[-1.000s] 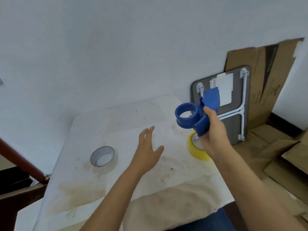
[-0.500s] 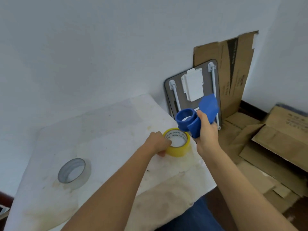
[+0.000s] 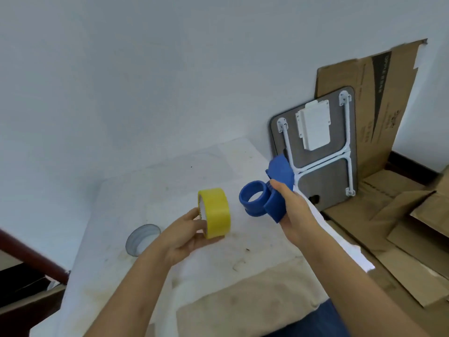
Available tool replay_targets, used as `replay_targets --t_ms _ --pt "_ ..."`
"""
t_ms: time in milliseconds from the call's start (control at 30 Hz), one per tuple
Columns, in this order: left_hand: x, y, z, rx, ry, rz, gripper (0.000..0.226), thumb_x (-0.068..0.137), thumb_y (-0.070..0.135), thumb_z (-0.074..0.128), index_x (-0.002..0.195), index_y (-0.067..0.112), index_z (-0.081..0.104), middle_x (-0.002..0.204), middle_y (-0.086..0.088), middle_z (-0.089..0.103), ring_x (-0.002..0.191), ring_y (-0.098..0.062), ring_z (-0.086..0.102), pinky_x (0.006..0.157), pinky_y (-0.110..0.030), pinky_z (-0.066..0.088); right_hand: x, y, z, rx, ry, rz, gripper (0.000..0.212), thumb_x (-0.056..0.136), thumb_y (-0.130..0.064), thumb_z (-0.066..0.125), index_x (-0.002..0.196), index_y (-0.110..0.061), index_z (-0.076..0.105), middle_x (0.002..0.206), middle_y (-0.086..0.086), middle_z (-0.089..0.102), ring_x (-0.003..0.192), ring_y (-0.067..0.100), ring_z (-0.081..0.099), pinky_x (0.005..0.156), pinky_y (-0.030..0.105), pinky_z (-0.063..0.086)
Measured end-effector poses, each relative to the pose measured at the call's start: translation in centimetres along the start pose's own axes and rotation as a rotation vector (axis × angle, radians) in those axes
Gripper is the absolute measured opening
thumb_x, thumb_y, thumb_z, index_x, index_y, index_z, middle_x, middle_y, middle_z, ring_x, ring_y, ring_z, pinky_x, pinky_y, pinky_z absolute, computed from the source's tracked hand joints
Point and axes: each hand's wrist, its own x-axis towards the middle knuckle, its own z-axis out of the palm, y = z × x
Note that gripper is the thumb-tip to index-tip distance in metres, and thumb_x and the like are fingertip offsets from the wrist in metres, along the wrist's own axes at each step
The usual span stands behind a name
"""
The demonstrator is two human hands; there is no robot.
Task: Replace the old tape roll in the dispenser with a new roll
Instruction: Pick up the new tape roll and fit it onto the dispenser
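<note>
Left hand [image 3: 187, 233] curled around the yellow tape roll [image 3: 215, 212], thumb near the core opening, fingers under the outer band, roll lifted on edge above the table; right hand [image 3: 295, 210] closed on the handle of the blue dispenser [image 3: 266, 195], thumb pressed on top, the bare blue hub pointing left toward the roll; roll and hub near each other, not touching; hub looks empty, so the old roll seems already off; new roll not yet seated.

Yellow roll likely light, stiff at the cardboard core, outer wrap smooth and a bit slippery; best held across the outer band as it is now, keeping fingers out of the core so it can slide over the hub; dispenser is rigid plastic, probably light; a cutter edge cannot be made out, so grip stays best on the handle.

Grey-white tape roll [image 3: 142, 239] lies flat on the white table [image 3: 150, 188], toward its left edge, well apart from both hands; beyond the right edge a folded table [image 3: 323, 181] leans on the wall with cardboard [image 3: 379, 93] behind it.
</note>
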Motion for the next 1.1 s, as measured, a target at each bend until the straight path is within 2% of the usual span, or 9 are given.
replay_targets --t_ms 100,167,300,467,600,700,767,900,1100 --pt "-1.7 -0.5 -1.9 -0.091 0.043 0.034 0.042 0.093 -0.015 0.048 0.116 0.017 0.062 0.114 -0.02 0.07 0.095 -0.038 0.069 0.059 -0.033 0.063 -0.8 1.3 1.8 -0.047 -0.19 0.049 0.025 0.086 -0.031 0.068 0.107 -0.019 0.069 0.121 0.016 0.066 0.103 0.026 0.062 0.092 0.044 0.048" --pt "-2.6 -0.7 -3.2 -0.077 0.087 0.076 0.044 0.092 -0.016 0.047 0.12 0.016 0.059 0.121 -0.021 0.066 0.1 -0.038 0.067 0.061 -0.035 0.064 -1.2 2.1 2.8 -0.058 -0.296 0.079 0.03 0.081 -0.034 0.07 0.108 -0.021 0.072 0.131 0.016 0.064 0.114 0.03 0.061 0.107 0.052 0.042" --pt "-4.0 -0.9 -5.6 0.006 0.178 0.189 0.049 0.092 -0.012 0.052 0.132 0.016 0.055 0.126 -0.021 0.064 0.102 -0.035 0.069 0.071 -0.037 0.065 -1.9 3.4 4.1 -0.11 -0.391 0.114 0.022 0.083 -0.032 0.068 0.101 -0.023 0.078 0.129 0.017 0.064 0.113 0.031 0.063 0.111 0.059 0.036" --pt "-5.3 -1.6 -6.6 0.187 0.187 0.297 0.053 0.094 -0.007 0.056 0.131 0.031 0.056 0.12 -0.015 0.068 0.101 -0.028 0.071 0.075 -0.035 0.064 -2.1 4.6 4.7 -0.151 -0.356 0.142 0.033 0.084 -0.031 0.068 0.113 -0.017 0.071 0.127 0.017 0.067 0.122 0.038 0.059 0.108 0.059 0.042" --pt "-5.6 -1.9 -6.3 0.474 0.269 0.455 0.048 0.097 0.001 0.055 0.129 0.036 0.054 0.125 0.004 0.06 0.099 -0.021 0.068 0.077 -0.033 0.063 -2.5 4.9 5.0 -0.159 -0.389 0.16 0.035 0.087 -0.028 0.065 0.118 -0.013 0.067 0.128 0.018 0.066 0.121 0.038 0.061 0.107 0.058 0.043" --pt "-5.1 -1.8 -6.0 0.693 0.418 0.544 0.034 0.098 0.017 0.059 0.128 0.032 0.054 0.127 0.012 0.057 0.098 -0.021 0.067 0.069 -0.013 0.052 -2.6 5.2 5.1 -0.238 -0.402 0.135 0.053 0.077 -0.035 0.073 0.123 -0.012 0.062 0.127 0.018 0.066 0.118 0.038 0.062 0.105 0.059 0.045" --pt "-4.9 -1.5 -5.9 0.717 0.505 0.566 0.031 0.094 0.024 0.066 0.124 0.028 0.057 0.125 0.009 0.053 0.099 -0.014 0.065 0.068 -0.009 0.045 -2.7 5.2 5.1 -0.278 -0.424 0.121 0.063 0.072 -0.039 0.075 0.127 -0.012 0.059 0.125 0.014 0.068 0.118 0.037 0.062 0.1 0.053 0.052" --pt "-5.0 -0.9 -5.3 0.742 0.538 0.66 0.012 0.09 0.022 0.07 0.101 0.024 0.068 0.109 0.005 0.067 0.097 -0.009 0.065 0.081 -0.023 0.052 -3.1 5.1 5.0 -0.288 -0.45 0.096 0.048 0.083 -0.031 0.069 0.126 -0.011 0.057 0.12 0.011 0.07 0.101 0.027 0.068 0.076 0.036 0.057" --pt "-4.5 -0.5 -4.0 0.83 0.499 0.678 0.022 0.099 0.015 0.054 0.115 0.022 0.067 0.112 0.006 0.066 0.088 -0.001 0.057 0.066 0.002 0.04 -3.7 5.3 5.3 -0.243 -0.469 0.107 0.05 0.082 -0.029 0.07 0.126 -0.009 0.055 0.111 0.006 0.07 0.093 0.023 0.068 0.066 0.029 0.056"
